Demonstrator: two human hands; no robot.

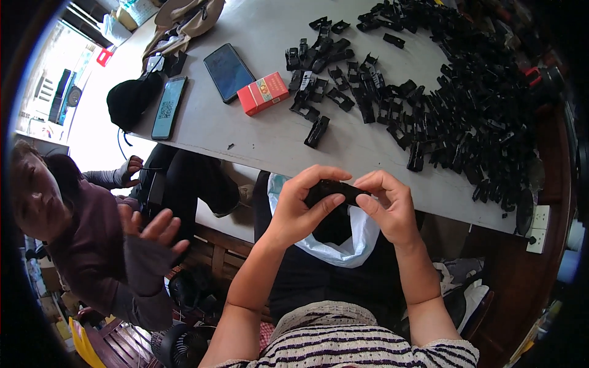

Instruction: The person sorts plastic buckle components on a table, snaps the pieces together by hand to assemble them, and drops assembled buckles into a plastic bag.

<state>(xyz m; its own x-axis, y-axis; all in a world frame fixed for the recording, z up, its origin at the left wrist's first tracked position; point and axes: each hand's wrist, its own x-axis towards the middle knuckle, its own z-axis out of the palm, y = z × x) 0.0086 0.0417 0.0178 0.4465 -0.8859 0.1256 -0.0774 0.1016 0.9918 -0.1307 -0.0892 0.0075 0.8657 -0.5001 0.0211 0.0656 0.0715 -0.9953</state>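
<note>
My left hand (pixel 299 205) and my right hand (pixel 392 205) grip the two ends of one black plastic part (pixel 341 189) between thumbs and fingers. The part is long and narrow; my fingers cover much of it. Below my hands a white plastic bag (pixel 363 242) lies open on my lap, its inside dark. Beyond the hands, at the table's near side, a single black plastic piece (pixel 316 132) lies apart from the others. A large heap of similar black pieces (pixel 466 122) spreads over the right of the table.
On the white table (pixel 202 138) are a dark phone (pixel 224 69), a red box (pixel 262 94), a phone with a lit screen (pixel 169 110) and a black cap (pixel 132 101). Another person (pixel 92 227) sits at left, one hand raised. A white socket strip (pixel 538 228) is at right.
</note>
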